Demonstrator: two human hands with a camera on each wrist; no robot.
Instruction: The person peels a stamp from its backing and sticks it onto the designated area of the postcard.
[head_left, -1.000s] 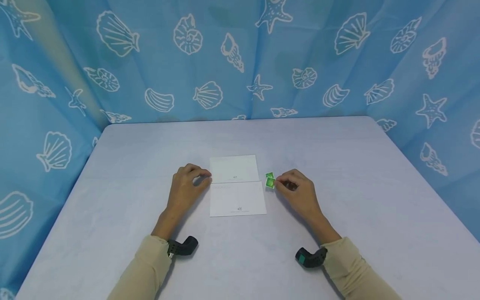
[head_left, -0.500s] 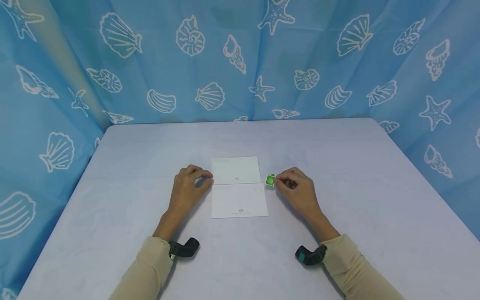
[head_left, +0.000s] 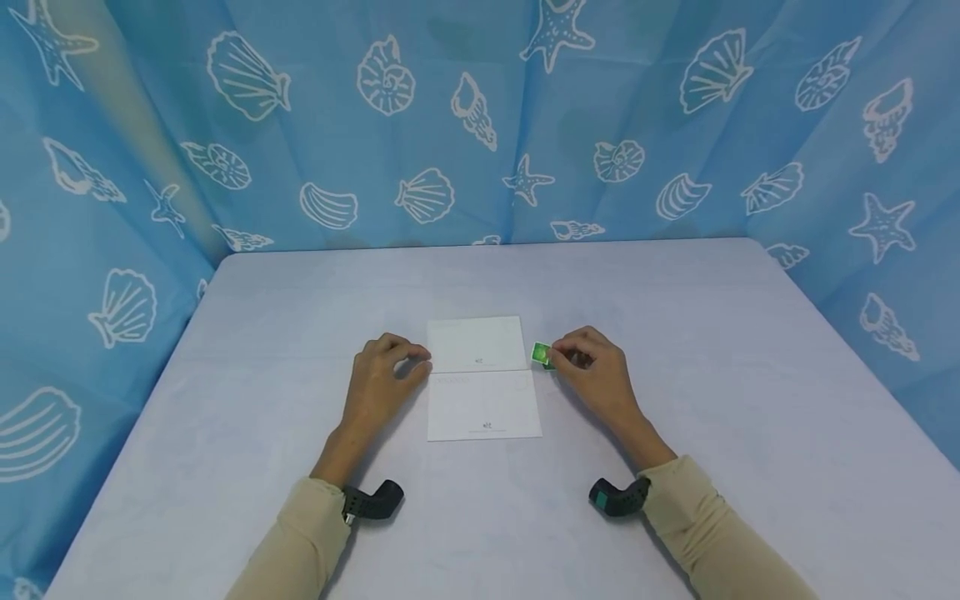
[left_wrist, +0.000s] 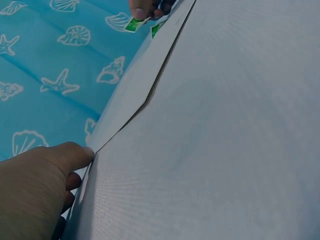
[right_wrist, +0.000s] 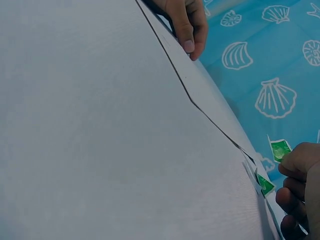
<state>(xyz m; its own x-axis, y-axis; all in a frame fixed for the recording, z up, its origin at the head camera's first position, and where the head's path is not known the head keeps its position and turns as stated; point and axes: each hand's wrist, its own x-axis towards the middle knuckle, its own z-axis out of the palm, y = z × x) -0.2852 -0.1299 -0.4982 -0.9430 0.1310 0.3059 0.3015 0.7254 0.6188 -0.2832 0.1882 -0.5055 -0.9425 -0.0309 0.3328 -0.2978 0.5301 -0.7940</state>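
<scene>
A white folded card point(head_left: 483, 404) lies spread on the table, its crease running left to right and small dark print on both panels. At the crease's left end, the thumb and forefinger of my left hand point(head_left: 381, 379) pinch the card's edge. Just off the card's right edge, my right hand point(head_left: 596, 375) pinches a small green stamp with a white border point(right_wrist: 280, 149) between thumb and forefinger. A second green stamp point(right_wrist: 266, 185) shows below the right fingertips, partly hidden by the fingers and the first stamp in the head view.
A white cloth covers the table point(head_left: 480, 517), which reaches back to a blue curtain point(head_left: 465, 125) printed with shells and starfish. Black wrist cameras sit on the left wrist point(head_left: 375, 500) and the right wrist point(head_left: 618, 497), close above the tabletop.
The pinched stamp has tilted and shifted up over the other one, which now shows lower right under the right fingertips. The left hand keeps its place at the card; the head view has shifted slightly.
</scene>
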